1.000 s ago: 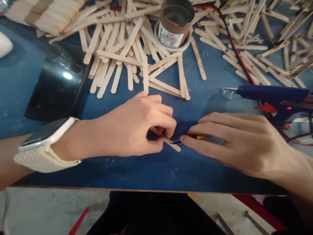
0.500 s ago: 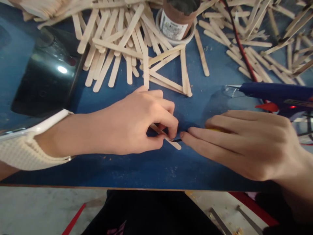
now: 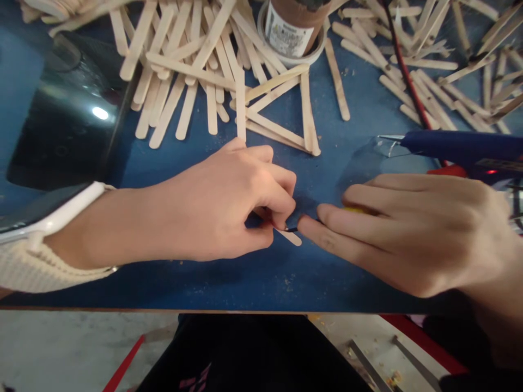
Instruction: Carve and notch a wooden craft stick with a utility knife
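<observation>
My left hand (image 3: 220, 207) pinches a wooden craft stick (image 3: 291, 237) down on the blue table (image 3: 245, 277); only the stick's rounded end shows past my fingers. My right hand (image 3: 408, 234) lies closed over a small cutter with a yellow handle (image 3: 354, 209). Its thin dark blade (image 3: 291, 230) rests across the stick right by my left fingertips. My right index finger presses along the top of the tool. A smartwatch with a cream knitted band (image 3: 53, 245) is on my left wrist.
A glued triangle of sticks (image 3: 281, 109) lies just beyond my left hand. Behind it lie heaps of loose sticks (image 3: 183, 65) and a brown tin (image 3: 292, 27). A blue hot-glue gun (image 3: 461, 147) with a red cable (image 3: 402, 65) rests far right, a black phone (image 3: 65, 125) left.
The view has shifted slightly, so the table's things sit higher in frame. My right hand has crept a little left toward the stick; both hands keep their grip.
</observation>
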Motion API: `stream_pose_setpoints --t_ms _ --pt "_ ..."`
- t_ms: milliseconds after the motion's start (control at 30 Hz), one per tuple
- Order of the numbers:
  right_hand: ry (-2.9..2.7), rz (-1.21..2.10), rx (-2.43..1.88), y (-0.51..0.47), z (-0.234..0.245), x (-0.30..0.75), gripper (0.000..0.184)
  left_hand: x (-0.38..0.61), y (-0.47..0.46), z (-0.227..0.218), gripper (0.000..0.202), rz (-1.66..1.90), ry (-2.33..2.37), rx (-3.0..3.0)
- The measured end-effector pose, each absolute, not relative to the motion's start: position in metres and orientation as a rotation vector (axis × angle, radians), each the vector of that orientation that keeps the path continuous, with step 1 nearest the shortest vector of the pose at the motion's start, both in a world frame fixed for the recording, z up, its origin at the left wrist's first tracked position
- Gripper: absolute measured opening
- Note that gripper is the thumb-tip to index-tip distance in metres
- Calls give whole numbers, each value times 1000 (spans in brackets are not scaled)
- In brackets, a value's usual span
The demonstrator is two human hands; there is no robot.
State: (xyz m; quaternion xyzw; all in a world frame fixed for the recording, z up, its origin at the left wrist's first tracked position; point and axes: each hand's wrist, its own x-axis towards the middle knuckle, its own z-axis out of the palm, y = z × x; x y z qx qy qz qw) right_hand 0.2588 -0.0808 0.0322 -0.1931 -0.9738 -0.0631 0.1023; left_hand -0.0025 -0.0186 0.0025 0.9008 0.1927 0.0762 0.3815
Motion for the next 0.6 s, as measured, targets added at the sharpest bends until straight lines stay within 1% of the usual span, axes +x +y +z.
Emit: stream_pose_setpoints --t_ms 267,467,600 --pt "-2888 -151 -632 -78 36 251 26 -2 -21 3 20 213 496 2303" --pt "-2879 -98 -629 -77 32 256 23 -6 -21 0 21 250 470 2326" --pt "-2843 -68 -636 -78 25 263 13 -8 -21 -2 22 247 464 2343"
